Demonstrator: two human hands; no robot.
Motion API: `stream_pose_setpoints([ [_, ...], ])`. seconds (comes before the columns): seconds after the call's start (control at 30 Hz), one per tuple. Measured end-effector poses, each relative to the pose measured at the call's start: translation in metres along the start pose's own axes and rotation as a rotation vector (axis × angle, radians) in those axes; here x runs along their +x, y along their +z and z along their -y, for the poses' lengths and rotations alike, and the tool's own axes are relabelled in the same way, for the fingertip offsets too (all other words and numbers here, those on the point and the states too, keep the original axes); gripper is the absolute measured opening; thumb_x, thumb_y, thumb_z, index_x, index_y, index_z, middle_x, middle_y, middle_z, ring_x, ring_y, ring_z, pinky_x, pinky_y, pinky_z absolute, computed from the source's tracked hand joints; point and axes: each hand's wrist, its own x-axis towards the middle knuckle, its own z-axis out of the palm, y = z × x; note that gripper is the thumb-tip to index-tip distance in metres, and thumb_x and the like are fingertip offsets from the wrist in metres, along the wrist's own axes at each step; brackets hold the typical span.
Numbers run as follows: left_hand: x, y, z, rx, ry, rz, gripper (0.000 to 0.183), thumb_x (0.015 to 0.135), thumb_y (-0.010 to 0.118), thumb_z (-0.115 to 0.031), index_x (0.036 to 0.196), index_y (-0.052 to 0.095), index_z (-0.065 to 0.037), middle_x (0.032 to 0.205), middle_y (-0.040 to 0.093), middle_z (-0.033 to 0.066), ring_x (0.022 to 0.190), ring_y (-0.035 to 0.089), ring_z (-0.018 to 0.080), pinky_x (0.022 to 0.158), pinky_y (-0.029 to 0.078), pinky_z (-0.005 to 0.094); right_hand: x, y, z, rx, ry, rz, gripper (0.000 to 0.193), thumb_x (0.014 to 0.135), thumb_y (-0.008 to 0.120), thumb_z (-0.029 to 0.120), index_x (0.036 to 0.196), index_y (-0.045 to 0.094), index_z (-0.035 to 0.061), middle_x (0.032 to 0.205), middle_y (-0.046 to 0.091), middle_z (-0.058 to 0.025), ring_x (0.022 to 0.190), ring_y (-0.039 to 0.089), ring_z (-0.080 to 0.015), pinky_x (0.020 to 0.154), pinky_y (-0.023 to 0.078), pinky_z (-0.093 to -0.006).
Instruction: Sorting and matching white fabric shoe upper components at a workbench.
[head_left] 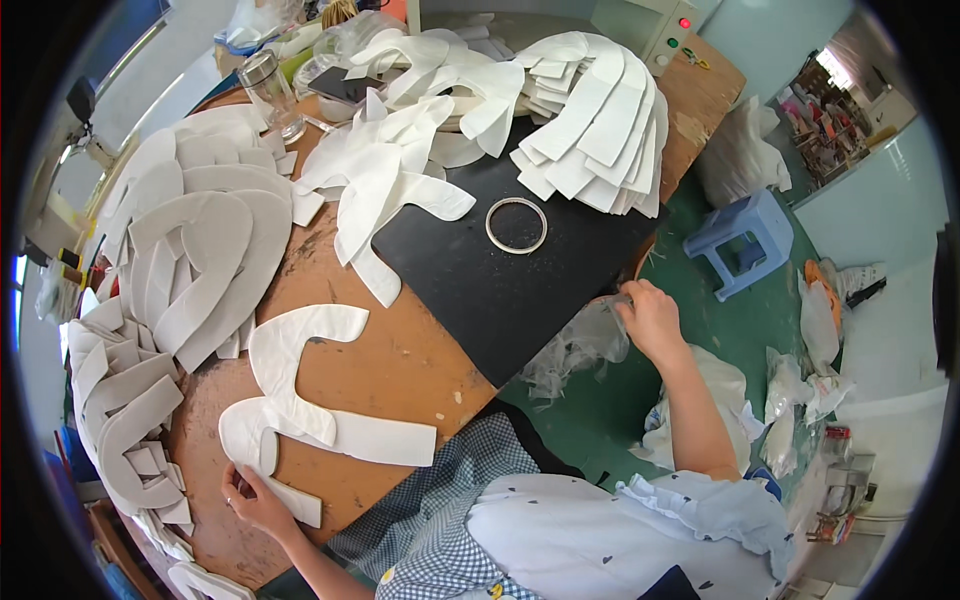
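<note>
My left hand (258,498) is at the lower left of the table, its fingers curled at the edge of a white U-shaped padding piece (380,438). A thinner white curved fabric piece (285,360) overlaps the top of that padding piece. Past the table's right edge, my right hand (650,318) is closed with its fingertips together at crumpled clear plastic film (585,340). The film hangs beside the table and its lower part spreads over the floor. Exactly how the fingertips meet the film is hard to see.
Grey U-shaped pieces (215,240) are piled at left. White fabric pieces (385,170) and a fanned white stack (600,120) lie at the back. A tape roll (516,226) rests on a black mat (480,310). A glass jar (270,95) stands behind; a blue stool (740,240) is on the floor.
</note>
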Motion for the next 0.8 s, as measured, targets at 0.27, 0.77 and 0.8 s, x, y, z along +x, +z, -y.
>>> stream_pose_setpoints([
  [0.27,0.001,-0.002,-0.002,0.047,0.004,0.000,0.026,0.094,0.057,-0.014,0.116,0.059,-0.001,0.105,0.062,0.0112,0.084,0.060,0.0188,0.073,0.050,0.0303,0.033,0.076,-0.055,0.530,0.135,-0.139,0.008,0.079,0.064,-0.003,0.084,0.058,-0.0055,0.063,0.063,-0.0131,0.052,0.066,-0.0190,0.045,0.050,-0.0317],
  [0.77,0.003,-0.004,0.008,0.108,0.026,0.012,0.029,0.095,0.057,-0.017,0.117,0.058,0.001,0.107,0.063,0.0124,0.089,0.062,0.0202,0.078,0.050,0.0313,0.002,0.132,-0.101,0.708,0.563,0.026,0.023,0.079,0.074,0.013,0.079,0.057,-0.0030,0.052,0.057,-0.0095,0.034,0.046,-0.0144,0.036,0.037,-0.0266],
  [0.8,0.003,-0.003,0.007,0.105,0.027,0.013,0.029,0.095,0.057,-0.017,0.117,0.058,0.001,0.107,0.063,0.0125,0.090,0.062,0.0203,0.078,0.050,0.0312,0.004,0.131,-0.102,0.708,0.565,0.029,0.023,0.079,0.074,0.013,0.079,0.057,-0.0030,0.052,0.057,-0.0095,0.034,0.046,-0.0144,0.036,0.037,-0.0266],
])
